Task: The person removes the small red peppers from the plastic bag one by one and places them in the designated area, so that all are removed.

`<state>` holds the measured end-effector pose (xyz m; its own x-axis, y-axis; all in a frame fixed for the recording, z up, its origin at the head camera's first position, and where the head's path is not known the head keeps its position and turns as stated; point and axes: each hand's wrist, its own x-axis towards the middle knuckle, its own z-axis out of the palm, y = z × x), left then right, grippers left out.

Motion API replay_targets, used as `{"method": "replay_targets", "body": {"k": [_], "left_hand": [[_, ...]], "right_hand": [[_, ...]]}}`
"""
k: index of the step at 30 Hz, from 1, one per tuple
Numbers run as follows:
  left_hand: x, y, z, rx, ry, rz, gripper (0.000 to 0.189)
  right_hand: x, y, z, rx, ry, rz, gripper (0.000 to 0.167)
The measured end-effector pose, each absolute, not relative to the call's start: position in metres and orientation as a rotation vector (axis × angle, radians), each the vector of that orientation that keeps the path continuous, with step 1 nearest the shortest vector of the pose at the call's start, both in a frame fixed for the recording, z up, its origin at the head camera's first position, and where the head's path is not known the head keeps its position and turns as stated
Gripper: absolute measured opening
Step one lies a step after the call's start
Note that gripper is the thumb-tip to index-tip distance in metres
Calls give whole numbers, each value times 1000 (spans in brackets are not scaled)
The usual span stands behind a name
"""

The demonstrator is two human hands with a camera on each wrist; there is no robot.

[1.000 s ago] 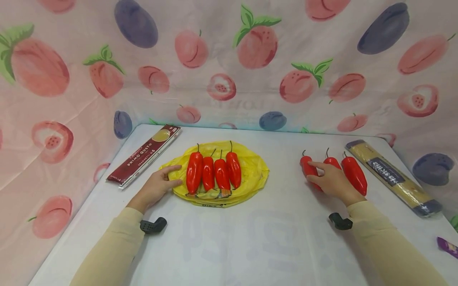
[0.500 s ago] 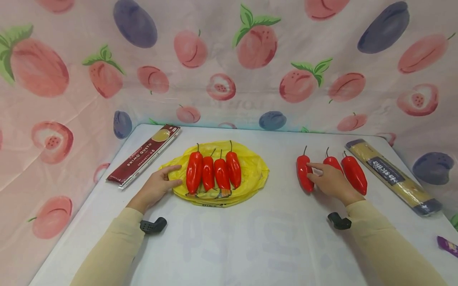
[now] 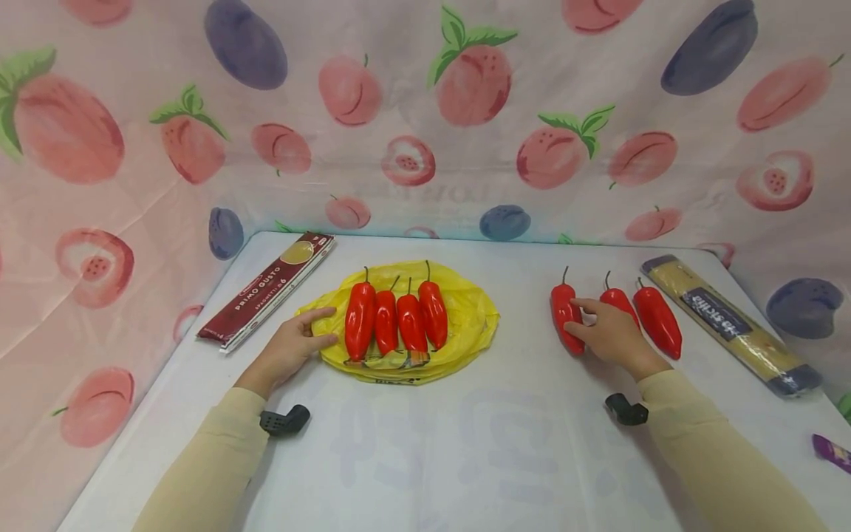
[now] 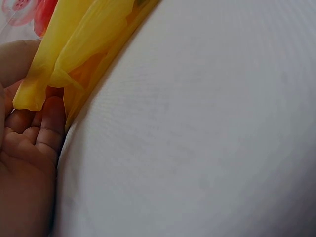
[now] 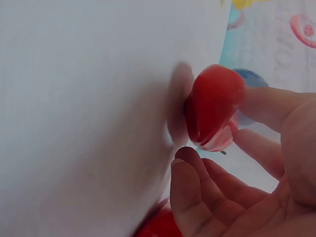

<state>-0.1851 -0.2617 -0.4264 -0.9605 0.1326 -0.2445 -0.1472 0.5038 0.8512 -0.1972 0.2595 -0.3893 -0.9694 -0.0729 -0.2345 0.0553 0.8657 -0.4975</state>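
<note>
My left hand (image 3: pixel 289 346) grips the left edge of a crumpled yellow plastic bag (image 3: pixel 468 318), thumb above and fingers below, as the left wrist view shows. Several glossy red peppers (image 3: pixel 360 325) lie side by side on the flattened bag, stems pointing away. At the right, my right hand (image 3: pixel 614 336) pinches another red pepper (image 3: pixel 562 304) between thumb and index finger. In the right wrist view, this red pepper (image 5: pixel 216 98) is close over the table, its shadow beside it. A second pepper (image 3: pixel 618 299), partly hidden by the hand, and a third (image 3: pixel 657 321) lie just right.
A dark red spaghetti packet (image 3: pixel 266 292) lies at the back left. Along the right side is a clear pasta packet (image 3: pixel 731 325) with dark ends. A purple wrapper (image 3: pixel 831 452) sits at the right edge. Fruit-print cloth (image 3: pixel 405 96) rises behind the white table (image 3: pixel 439 458).
My right hand has shifted the leftmost of the right-hand peppers slightly left and straightened it, and the thumb now lies across it. My left hand has stayed on the bag.
</note>
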Motion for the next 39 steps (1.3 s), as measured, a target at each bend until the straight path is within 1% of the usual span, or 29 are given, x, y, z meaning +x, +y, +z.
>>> {"method": "replay_targets", "body": {"k": [9,24,39], "left_hand": [[-185,-261,-427,-19,2473,1426,66],[-185,-262,-428,-13,2478,1438,66],[-184,-260,-425,-3,2489,1452,65]], "right_hand": [[-197,264,-388,52,2752,-762,80],[-199,255,-392,-16,2830,-731,78],[-197,267,-396,108,2790,-740,82]]}}
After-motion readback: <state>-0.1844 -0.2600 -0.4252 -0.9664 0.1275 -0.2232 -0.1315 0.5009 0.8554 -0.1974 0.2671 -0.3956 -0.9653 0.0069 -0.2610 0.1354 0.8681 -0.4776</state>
